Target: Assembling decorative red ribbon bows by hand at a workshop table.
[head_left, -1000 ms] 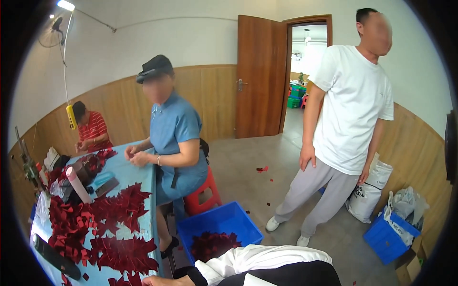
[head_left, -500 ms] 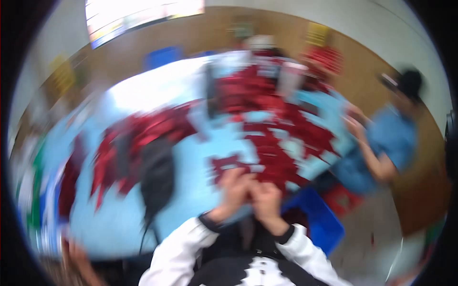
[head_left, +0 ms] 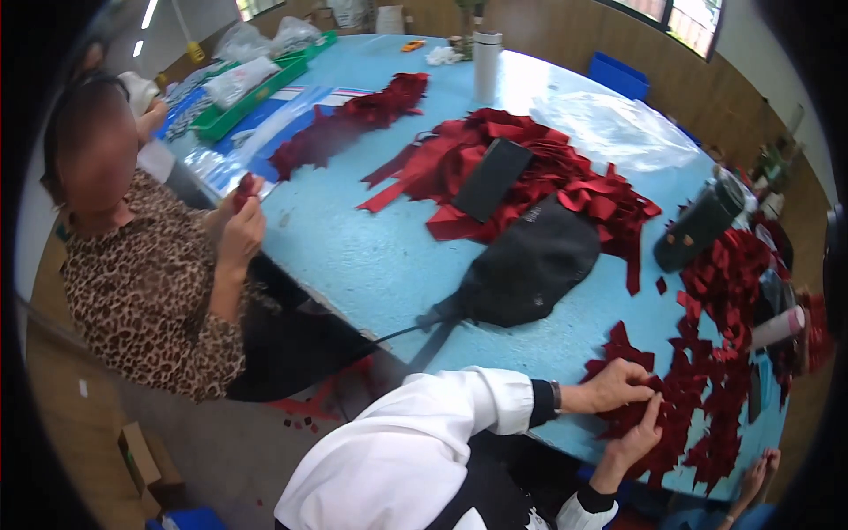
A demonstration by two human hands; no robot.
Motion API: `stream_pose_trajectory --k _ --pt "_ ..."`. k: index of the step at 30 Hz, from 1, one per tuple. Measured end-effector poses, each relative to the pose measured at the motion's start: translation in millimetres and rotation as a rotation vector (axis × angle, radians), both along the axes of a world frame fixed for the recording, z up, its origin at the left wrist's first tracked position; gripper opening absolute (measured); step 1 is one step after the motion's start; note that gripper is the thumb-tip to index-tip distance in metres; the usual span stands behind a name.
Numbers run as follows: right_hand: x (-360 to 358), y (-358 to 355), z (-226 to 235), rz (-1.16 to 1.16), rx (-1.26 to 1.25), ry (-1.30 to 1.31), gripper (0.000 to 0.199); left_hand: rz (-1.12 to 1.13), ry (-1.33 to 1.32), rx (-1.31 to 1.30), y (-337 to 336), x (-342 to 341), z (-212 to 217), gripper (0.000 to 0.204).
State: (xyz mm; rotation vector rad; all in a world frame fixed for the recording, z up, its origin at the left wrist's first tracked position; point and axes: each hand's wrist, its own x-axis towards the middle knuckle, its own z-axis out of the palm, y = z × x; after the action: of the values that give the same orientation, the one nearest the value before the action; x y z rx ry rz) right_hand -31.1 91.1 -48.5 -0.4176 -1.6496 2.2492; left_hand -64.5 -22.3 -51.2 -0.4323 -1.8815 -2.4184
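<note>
- L hand [head_left: 617,386]: fingers bent in, tips close tog. over dark-red fabric; can't tell if clamped on a pc.
- R hand [head_left: 634,443]: index finger raised, tip right by L fingers; can't tell if it's gripping anything.
- Dark-red fabric pcs [head_left: 693,411]: under & around both hands, nr. counter edge, spread out to the R in jagged-edged rows.
- Dark band [head_left: 556,397] on L wrist, next to blk cuff; white sleeves [head_left: 505,399].
- Blk pouch [head_left: 534,265] w/ strap: flat on lt-blue counter [head_left: 344,238], up & L of hands.
- Bigger red fabric heap [head_left: 521,132] behind pouch; dark phone [head_left: 493,179] on top.
- Dark bottle [head_left: 702,225] beyond the pcs, R of heap; pink tumbler [head_left: 777,329] farther R.
- Clear plastic sheet [head_left: 609,128] & pale bottle [head_left: 487,66] at far side.
- Far L: strip of dark-red fabric [head_left: 353,124], green tray [head_left: 256,97] w/ plastic bags.
- Co-worker in leopard-print top [head_left: 146,291], L side, holds small red pc [head_left: 243,193].
- Another person's hands [head_left: 755,481], lower R, nr. counter edge.
</note>
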Motion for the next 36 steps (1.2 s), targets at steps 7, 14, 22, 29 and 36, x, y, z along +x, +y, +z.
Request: stream_pose_trajectory --k 7,14,22,29,36 --pt "-8.2 4.9 -12.3 -0.095 0.279 -0.045 0.032 -0.017 0.036 0.079 9.2 -1.6 -7.2 0.018" --pt "4.1 -12.7 8.1 -0.26 0.415 -0.11 0.036 0.005 -0.023 0.024 10.6 6.3 -3.0 0.023" --pt "-13.1 -28.5 -5.6 -0.163 0.343 0.001 0.017 0.043 -0.067 -0.161 -19.0 -6.2 -3.3 0.017" --pt "1.8 6.2 13.8 0.015 -0.08 0.044 0.009 -0.247 -0.344 0.242 10.2 0.3 1.4 0.009" --pt "5.9 16.4 8.3 0.167 -0.112 0.02 0.009 -0.302 -0.338 0.187 3.7 3.6 -2.1 0.011"
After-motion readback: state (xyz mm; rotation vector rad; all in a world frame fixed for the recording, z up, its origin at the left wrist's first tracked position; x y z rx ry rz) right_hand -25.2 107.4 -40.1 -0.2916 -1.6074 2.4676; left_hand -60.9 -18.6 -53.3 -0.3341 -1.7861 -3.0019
